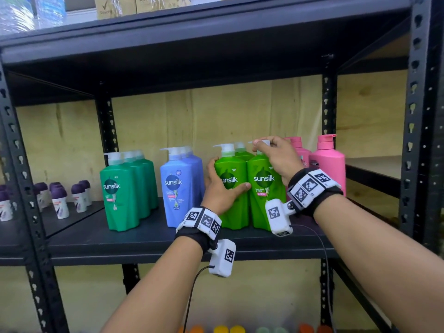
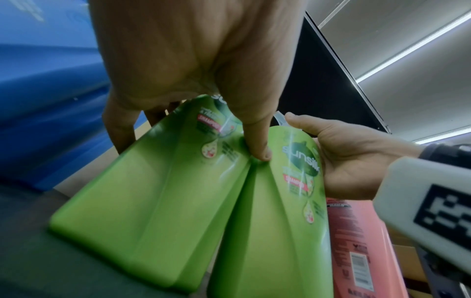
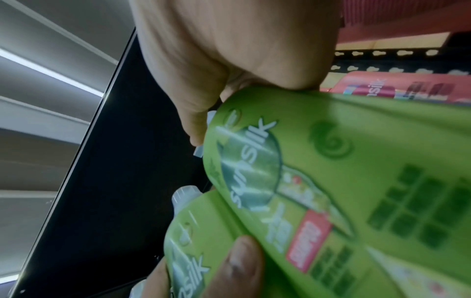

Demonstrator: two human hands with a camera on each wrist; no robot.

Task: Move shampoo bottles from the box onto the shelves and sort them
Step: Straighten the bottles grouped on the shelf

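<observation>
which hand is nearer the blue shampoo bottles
Left. The left hand wraps the left light green bottle right beside the blue shampoo bottles; the right hand grips the next green bottle's pump, farther off.

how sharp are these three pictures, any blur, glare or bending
Head view: mostly sharp, shelf posts bow from the wide lens. Left wrist view: green bottles soft, ceiling lights glare. Right wrist view: bottle label smeared with blur.
</observation>
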